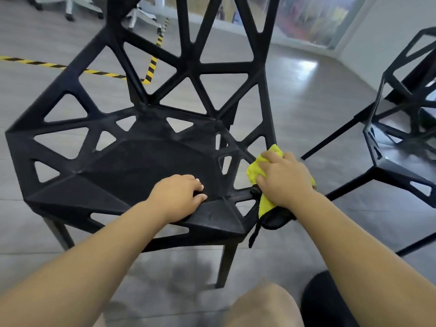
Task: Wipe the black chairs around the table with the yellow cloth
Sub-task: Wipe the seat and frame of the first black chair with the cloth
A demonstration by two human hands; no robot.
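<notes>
Near chair point(146, 161): a black moulded plastic chair is standing right in front of the person, its back and sides cut into open triangles between straight struts. The seat is a solid faceted panel with a dull, faintly grainy finish.
Left hand point(179, 192): it is lying on the front of the seat, fingers curled down and gripping the chair near its front edge.
Right hand point(285, 178): it is clutching the yellow cloth, fingers bent over it and pressing it onto the strut at the seat's right front corner.
Yellow cloth point(256, 167): a soft, fluffy, bunched cloth is sitting under the right hand on the chair's right rim, with a fold hanging below the wrist.
Black piece point(276, 220): something dark and padded with a dangling cord is hanging beneath the right wrist. I cannot tell what it is.
Second chair point(401, 147): another black chair of the same angular lattice is standing to the right, apart from the first, on thin straight legs.
Floor point(306, 102): grey plank-patterned flooring is showing a soft sheen.
Hazard tape point(151, 67): yellow-and-black striped tape is running across the floor behind the chair.
Office chair bases point(144, 15): white wheeled bases are standing at the far left.
</notes>
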